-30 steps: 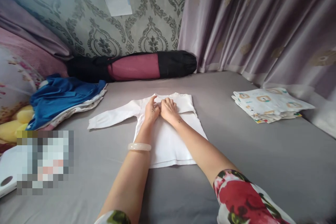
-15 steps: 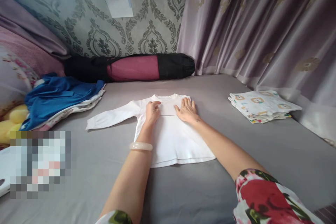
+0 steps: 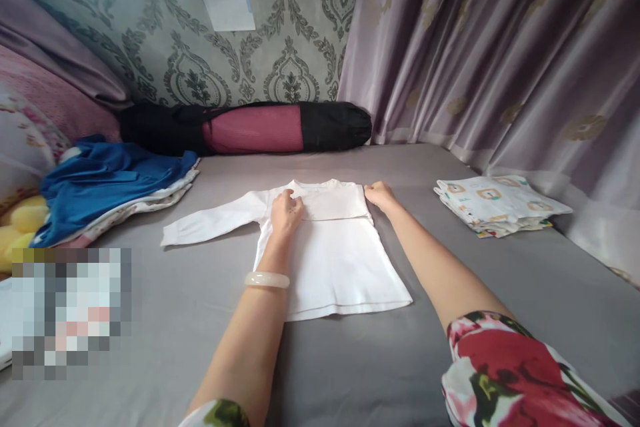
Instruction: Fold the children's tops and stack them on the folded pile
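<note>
From the head view, a small white long-sleeved cotton shirt (image 3: 327,247) lies flat in the middle of the grey bed sheet (image 3: 480,293), one sleeve folded across its chest, the other stretched out to the left. The right hand (image 3: 380,195) has slid from the chest out to the shirt's right shoulder edge, fingers curled loosely on the fold and holding nothing; that side now looks pressed flat. The left hand (image 3: 286,211) stays put, spread open on the left chest, pinning the cloth. A folded printed cloth stack (image 3: 500,203) sits well apart to the right, a blue garment pile (image 3: 107,180) to the left.
</note>
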`<state>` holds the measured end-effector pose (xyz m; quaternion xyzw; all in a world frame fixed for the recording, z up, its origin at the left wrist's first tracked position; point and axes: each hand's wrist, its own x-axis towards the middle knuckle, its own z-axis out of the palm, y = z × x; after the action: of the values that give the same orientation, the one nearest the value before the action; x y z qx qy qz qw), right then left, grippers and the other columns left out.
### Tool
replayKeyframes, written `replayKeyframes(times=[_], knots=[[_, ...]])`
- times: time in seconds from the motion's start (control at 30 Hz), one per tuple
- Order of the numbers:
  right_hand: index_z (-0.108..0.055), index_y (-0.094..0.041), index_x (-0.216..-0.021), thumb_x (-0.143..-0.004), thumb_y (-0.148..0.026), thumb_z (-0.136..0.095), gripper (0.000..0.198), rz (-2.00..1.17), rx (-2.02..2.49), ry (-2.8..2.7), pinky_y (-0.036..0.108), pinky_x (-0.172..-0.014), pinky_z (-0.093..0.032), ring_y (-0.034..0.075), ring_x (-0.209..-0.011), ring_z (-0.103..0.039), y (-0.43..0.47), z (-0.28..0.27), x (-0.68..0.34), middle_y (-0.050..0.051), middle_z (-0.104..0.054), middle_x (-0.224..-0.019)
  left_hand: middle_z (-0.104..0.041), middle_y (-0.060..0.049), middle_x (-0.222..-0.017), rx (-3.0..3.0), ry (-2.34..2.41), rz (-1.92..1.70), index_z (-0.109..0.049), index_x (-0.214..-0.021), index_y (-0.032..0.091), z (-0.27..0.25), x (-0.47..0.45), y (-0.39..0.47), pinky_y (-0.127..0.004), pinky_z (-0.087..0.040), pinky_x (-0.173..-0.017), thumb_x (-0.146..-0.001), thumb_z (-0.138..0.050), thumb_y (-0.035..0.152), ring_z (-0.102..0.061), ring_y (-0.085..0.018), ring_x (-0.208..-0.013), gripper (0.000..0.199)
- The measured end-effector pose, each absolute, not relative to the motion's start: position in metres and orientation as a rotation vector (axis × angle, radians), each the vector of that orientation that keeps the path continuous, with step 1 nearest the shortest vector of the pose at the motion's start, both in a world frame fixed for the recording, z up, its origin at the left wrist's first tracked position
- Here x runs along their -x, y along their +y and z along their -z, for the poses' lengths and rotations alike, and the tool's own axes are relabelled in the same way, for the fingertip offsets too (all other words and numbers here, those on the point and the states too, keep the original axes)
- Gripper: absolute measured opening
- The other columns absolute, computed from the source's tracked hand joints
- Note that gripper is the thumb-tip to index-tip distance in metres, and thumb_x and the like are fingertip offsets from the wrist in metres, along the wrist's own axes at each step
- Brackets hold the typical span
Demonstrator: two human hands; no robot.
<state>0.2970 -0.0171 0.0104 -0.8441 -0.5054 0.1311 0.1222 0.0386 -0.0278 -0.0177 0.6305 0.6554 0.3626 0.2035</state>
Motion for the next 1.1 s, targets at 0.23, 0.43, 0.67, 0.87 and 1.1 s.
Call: replayKeyframes(times=[0.23, 0.43, 0.67, 0.87, 1.1], knots=[[-0.065, -0.009, -0.115, -0.094, -0.028, -0.045, 0.035, -0.29, 2.47, -1.439, 0.036, -0.086, -0.048, 0.03, -0.109, -0.064, -0.028, -0.006, -0.268, 0.022, -0.067, -0.116, -0.063, -0.011, -0.103, -1.919, 1.768, -0.941, -0.063, -0.12, 0.019, 0.018, -0.038, -0.03, -0.038, -0.046, -0.093, -0.081, -0.047, 0.012, -0.06, -0.026, -0.103, 0.042], [-0.056, -0.008, -0.12, -0.099, -0.023, -0.035, 0.033, -0.068, 2.426, -1.434, 0.037, -0.088, -0.046, 0.029, -0.11, -0.063, -0.04, 0.003, -0.258, 0.024, -0.064, -0.116, -0.055, -0.007, -0.094, -2.003, 1.636, -1.115, -0.07, -0.107, 0.022, 0.023, -0.037, -0.026, -0.033, -0.047, -0.092, -0.082, -0.043, 0.008, -0.057, -0.02, -0.095, 0.039], [-0.056, -0.008, -0.119, -0.099, -0.023, -0.033, 0.034, -0.057, 2.444, -1.406, 0.035, -0.086, -0.046, 0.028, -0.108, -0.063, -0.039, 0.004, -0.256, 0.023, -0.063, -0.117, -0.055, -0.007, -0.092, -2.048, 1.656, -1.049, -0.07, -0.102, 0.021, 0.036, -0.034, -0.018, -0.035, -0.046, -0.096, -0.078, -0.045, 0.008, -0.055, -0.021, -0.098, 0.037], [-0.06, -0.011, -0.117, -0.096, -0.025, -0.039, 0.032, -0.201, 2.453, -1.458, 0.035, -0.085, -0.046, 0.029, -0.108, -0.063, -0.042, -0.009, -0.264, 0.019, -0.065, -0.115, -0.058, -0.008, -0.1, -2.102, 1.676, -0.968, -0.068, -0.107, 0.021, 0.035, -0.036, -0.018, -0.036, -0.045, -0.096, -0.077, -0.044, 0.003, -0.055, -0.022, -0.1, 0.043], [-0.048, -0.011, -0.138, -0.098, -0.027, -0.032, 0.046, -0.024, 2.036, -2.081, 0.044, -0.114, -0.022, 0.027, -0.14, -0.033, -0.057, -0.014, -0.212, 0.015, -0.044, -0.149, -0.049, -0.015, -0.139, -2.232, 1.826, -1.035, -0.063, -0.117, 0.02, 0.018, -0.048, -0.035, -0.052, -0.037, -0.101, -0.09, -0.045, 0.017, -0.043, -0.033, -0.128, 0.033]])
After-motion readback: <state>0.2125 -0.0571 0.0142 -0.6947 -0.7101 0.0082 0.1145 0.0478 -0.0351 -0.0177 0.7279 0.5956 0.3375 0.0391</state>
